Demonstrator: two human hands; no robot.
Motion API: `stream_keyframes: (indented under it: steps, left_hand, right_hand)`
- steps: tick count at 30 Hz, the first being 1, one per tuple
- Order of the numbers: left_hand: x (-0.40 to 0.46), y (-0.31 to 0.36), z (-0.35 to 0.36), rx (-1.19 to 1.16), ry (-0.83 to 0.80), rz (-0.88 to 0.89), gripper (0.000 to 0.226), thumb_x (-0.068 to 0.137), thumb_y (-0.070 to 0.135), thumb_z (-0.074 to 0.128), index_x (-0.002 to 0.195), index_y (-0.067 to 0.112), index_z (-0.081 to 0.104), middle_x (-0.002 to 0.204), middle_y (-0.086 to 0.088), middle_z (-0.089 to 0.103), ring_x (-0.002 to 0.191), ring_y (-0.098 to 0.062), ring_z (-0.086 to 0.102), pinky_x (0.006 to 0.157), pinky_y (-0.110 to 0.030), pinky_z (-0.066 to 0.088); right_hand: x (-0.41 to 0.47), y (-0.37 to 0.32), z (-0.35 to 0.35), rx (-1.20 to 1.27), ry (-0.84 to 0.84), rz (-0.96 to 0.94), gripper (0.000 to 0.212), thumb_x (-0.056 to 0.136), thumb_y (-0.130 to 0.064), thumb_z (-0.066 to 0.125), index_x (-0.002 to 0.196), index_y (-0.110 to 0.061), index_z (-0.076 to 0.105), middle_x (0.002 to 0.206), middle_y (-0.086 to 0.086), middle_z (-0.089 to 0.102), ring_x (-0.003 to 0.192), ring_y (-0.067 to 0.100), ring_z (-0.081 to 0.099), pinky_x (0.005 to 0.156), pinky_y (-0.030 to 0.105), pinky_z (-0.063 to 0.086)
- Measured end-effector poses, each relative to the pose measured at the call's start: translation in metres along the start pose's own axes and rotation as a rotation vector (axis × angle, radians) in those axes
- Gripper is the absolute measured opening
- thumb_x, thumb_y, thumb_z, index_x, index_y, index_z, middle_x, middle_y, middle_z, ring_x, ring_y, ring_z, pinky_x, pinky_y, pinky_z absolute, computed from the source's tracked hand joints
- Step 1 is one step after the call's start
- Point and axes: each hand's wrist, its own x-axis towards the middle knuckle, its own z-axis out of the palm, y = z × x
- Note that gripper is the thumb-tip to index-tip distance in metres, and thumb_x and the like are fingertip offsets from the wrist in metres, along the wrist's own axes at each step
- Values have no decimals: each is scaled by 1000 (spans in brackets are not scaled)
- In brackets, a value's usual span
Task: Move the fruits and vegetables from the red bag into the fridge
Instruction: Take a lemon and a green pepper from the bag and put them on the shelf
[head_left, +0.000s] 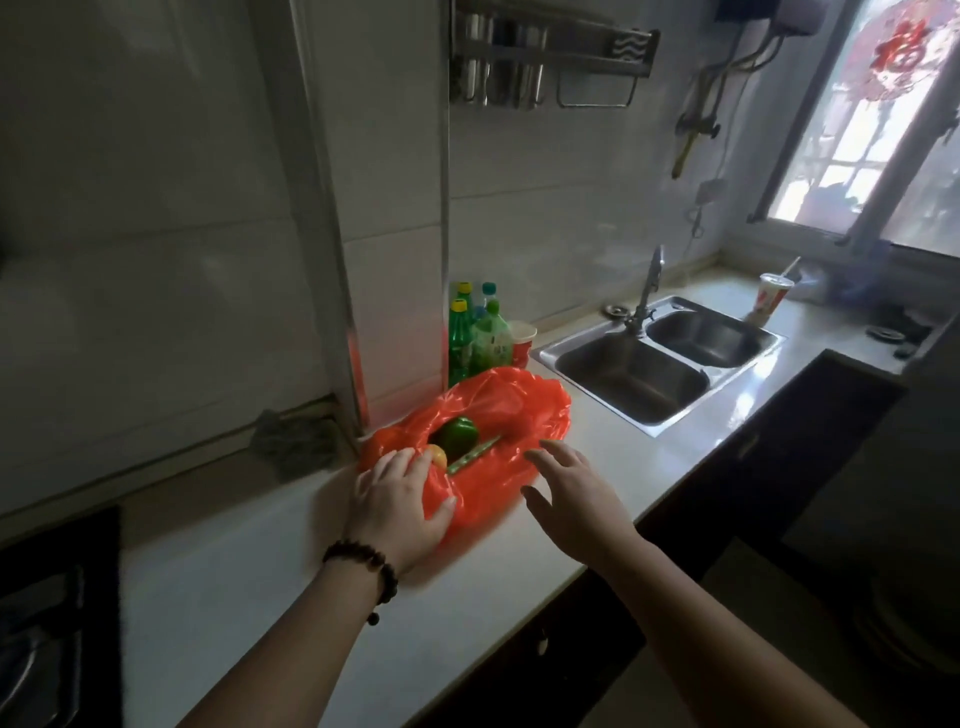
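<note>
Red plastic bag (498, 415) lies open-mouthed on the white countertop (249, 571); I take it as my landmark. Inside it I see a green bell pepper (456, 434), a small yellow-orange fruit (439, 457) touching the pepper's near side, and a long thin green vegetable (474, 455) lying slantwise just right of both; I cannot tell its kind.

My left hand (402, 506) rests on the bag's near left edge, fingers laid over the film toward the yellow fruit and thumb pressed onto the plastic. I cannot tell whether the fingers pinch the film or merely lie on it. A dark bead bracelet (371, 564) sits on that wrist.

My right hand (574, 499) hovers at the bag's near right edge, fingers spread and relaxed, holding nothing.

Behind the bag, against the tiled wall: green bottles (472, 335) with yellow and teal caps, and a red paper cup (522, 340). Right of the bag: a steel double sink (660, 358) with faucet (647, 291). Left of the bag: a grey cloth (296, 441).
</note>
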Motion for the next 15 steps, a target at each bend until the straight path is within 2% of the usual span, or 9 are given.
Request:
stream_keyframes:
  steps: [6, 10, 15]
  left_hand:
    - [49, 38, 37, -58, 66, -224, 68, 88, 48, 51, 146, 20, 28, 150, -3, 30, 139, -20, 21, 114, -37, 23]
    - [74, 66, 57, -76, 114, -292, 66, 88, 43, 55, 144, 16, 33, 146, -6, 34, 137, -22, 24, 114, -35, 22]
    - [99, 76, 72, -85, 167, -376, 63, 87, 38, 58, 141, 13, 38, 144, -7, 37, 136, -22, 28, 113, -36, 25]
  right_hand:
    - [71, 67, 0, 92, -69, -213, 44, 92, -31, 54, 135, -21, 46, 144, 2, 42, 135, 23, 35, 109, 44, 36]
    - [101, 106, 7, 130, -159, -310, 46, 91, -28, 56, 135, -22, 47, 145, 2, 41, 136, 25, 33, 110, 46, 34]
    - [140, 136, 17, 162, -203, -375, 46, 91, -28, 55, 136, -20, 47, 144, 1, 42, 135, 23, 34, 111, 39, 32]
